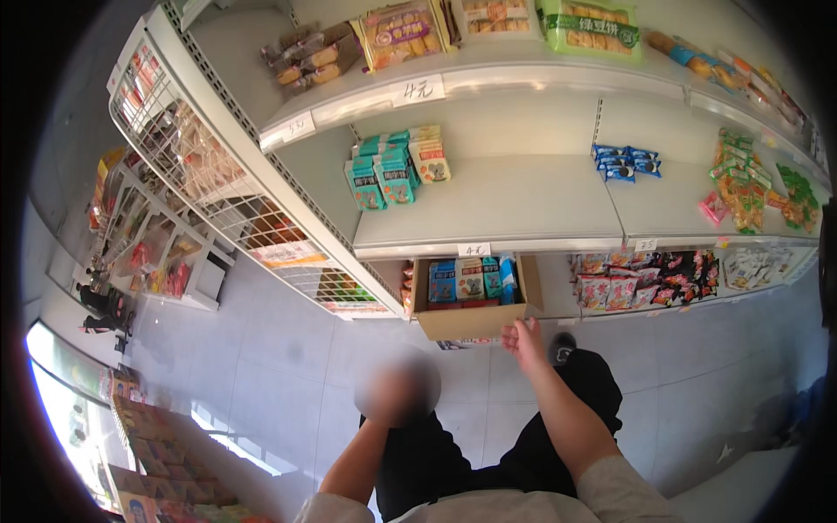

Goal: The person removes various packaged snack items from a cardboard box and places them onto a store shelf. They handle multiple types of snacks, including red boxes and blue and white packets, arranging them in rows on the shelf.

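An open cardboard box [467, 323] sits at the bottom shelf, its front sticking out past the edge. Blue, cream and teal biscuit packets [469, 280] stand inside it. Just off the box's front right corner is my right hand [523, 341], fingers partly curled and apart, nothing visible in it; whether it touches the cardboard I cannot tell. My left hand [395, 389] is over my left knee, covered by a blur that hides its fingers. On the shelf above, teal packets [382, 173] and cream packets [431, 157] stand grouped at the left end.
Small blue packets [626, 162] and green snack bags [739, 180] share the middle shelf [510, 202]. Bagged pastries [402, 33] line the top shelf. Right of the box lie red snack bags [618, 281]. A wire side rack [216, 189] borders the left. My shoe [562, 346] is near the shelf base.
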A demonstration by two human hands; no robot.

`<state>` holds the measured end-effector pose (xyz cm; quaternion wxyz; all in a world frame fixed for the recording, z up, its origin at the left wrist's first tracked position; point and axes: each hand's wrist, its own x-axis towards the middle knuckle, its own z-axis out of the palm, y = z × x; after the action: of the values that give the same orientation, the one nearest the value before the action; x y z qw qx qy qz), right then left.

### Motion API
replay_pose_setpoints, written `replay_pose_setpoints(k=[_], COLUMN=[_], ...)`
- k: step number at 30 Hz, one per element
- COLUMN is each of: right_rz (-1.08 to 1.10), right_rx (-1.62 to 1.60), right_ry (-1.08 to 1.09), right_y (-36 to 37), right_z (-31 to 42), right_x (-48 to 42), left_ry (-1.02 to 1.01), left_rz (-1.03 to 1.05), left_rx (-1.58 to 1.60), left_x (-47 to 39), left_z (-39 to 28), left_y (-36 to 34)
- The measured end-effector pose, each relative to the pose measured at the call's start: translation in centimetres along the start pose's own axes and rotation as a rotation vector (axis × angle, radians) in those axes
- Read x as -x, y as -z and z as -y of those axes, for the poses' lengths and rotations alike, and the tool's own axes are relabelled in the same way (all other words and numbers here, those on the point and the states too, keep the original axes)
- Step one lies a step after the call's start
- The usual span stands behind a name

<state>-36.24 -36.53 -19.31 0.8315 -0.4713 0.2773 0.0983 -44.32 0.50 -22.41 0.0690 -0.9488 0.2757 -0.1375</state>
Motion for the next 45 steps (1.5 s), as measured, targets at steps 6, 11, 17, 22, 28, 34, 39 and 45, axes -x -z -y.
replay_pose_setpoints(k=[6, 11, 17, 22, 28, 34, 39, 45], right_rz=[0.044, -0.098, -0.257, -0.611, -0.564, -0.716, -0.814, -1.088], right_rx=[0.137, 0.461, 0.556, 0.118, 0.134, -0.102, 0.622, 0.505], right_ry=[0.093, 0.001, 0.08, -0.198, -0.191, -0.129, -0.045, -0.011], right_y=[-0.2, 4.6, 7.5, 14.4, 17.9, 26.1, 37.4, 50.1], right_z=[-3.1, -3.6, -2.5, 1.0, 4.4, 9.9, 16.3, 30.5], right_x=[-0.1, -3.0, -3.1, 7.3, 22.5, 32.4, 41.9, 49.5], left_ry=[0.035, -0.015, -0.051, 0.044, -0.35, -0.179, -0.649, -0.596], left_rz=[-0.279, 0.368, 0.261, 0.954, 1.27, 1.307, 1.082, 1.012], left_rx=[-0.282, 0.021, -0.094, 0.595, 0.878, 0.819, -0.052, 0.849], left_x=[4.6, -1.3, -2.2, -9.0, -20.3, -29.5, -38.4, -42.3], left_z=[-0.4, 0.7, 5.2, -2.4, -5.1, -14.5, -22.0, -32.8], left_y=[-3.8, -6.3, -5.4, 5.0, 13.8, 20.6, 27.8, 32.3])
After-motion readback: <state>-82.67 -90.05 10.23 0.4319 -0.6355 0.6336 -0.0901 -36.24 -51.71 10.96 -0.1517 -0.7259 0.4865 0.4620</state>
